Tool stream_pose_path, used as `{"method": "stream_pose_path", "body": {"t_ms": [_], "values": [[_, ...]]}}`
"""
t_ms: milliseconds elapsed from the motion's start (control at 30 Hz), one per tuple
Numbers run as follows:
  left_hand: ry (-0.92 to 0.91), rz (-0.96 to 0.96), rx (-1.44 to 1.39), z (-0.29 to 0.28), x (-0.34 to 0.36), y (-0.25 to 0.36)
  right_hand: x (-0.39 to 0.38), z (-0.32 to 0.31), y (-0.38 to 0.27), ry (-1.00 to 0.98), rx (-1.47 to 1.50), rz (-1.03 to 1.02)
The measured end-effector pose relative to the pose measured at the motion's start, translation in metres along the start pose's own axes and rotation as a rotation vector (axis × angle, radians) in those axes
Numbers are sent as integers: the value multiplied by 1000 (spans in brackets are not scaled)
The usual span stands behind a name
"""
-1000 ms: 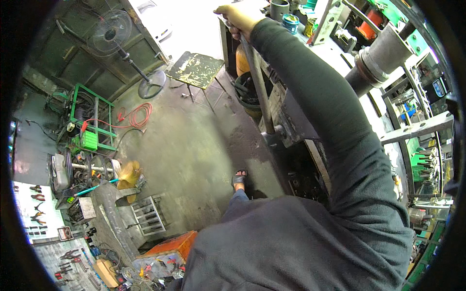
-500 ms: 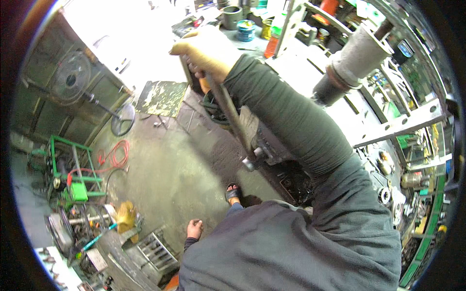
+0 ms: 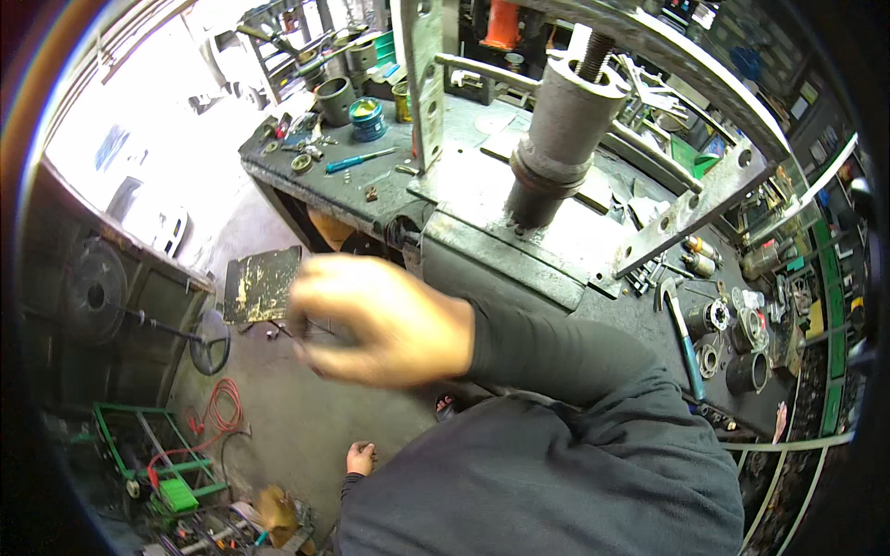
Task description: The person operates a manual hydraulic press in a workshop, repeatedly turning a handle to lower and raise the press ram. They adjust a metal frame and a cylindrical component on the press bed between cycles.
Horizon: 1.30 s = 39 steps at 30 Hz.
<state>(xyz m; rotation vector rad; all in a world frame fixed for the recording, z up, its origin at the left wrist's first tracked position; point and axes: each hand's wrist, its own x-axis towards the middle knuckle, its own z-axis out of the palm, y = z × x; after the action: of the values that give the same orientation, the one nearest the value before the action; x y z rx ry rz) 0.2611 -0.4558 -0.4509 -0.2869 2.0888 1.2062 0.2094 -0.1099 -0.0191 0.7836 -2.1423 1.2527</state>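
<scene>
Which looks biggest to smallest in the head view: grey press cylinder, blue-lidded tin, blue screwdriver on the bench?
1. Grey press cylinder, by far the largest, though it also sits nearer the camera.
2. Blue-lidded tin and blue screwdriver look close: the screwdriver is longer, the tin bulkier. Not ranked.

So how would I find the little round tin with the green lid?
Start at the dark workbench behind the blurred right hand and follow it to its far left end. There, right of a taller grey metal cylinder, sits the round tin. Its blue side and green top make it the brightest thing among grey parts.
</scene>
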Motion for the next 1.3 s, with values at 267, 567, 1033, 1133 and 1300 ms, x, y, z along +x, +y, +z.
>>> {"method": "stream_pose_path", "body": {"t_ms": [267,567,1033,1133,1300], "values": [[-181,68,107,12,55,65,-107,-58,-46,-352,372,322],[-172,667,-54,55,62,259,-220,-115,-89,813,57,425],[-382,1529,-407,68,-54,597,-143,-165,-54,1104,-544,191],[-612,1523,-465,86,-71,640,-120,-178,-53,1080,-638,174],[-586,1729,-378,106,-82,673,-92,-202,-43,1172,-713,122]]}}
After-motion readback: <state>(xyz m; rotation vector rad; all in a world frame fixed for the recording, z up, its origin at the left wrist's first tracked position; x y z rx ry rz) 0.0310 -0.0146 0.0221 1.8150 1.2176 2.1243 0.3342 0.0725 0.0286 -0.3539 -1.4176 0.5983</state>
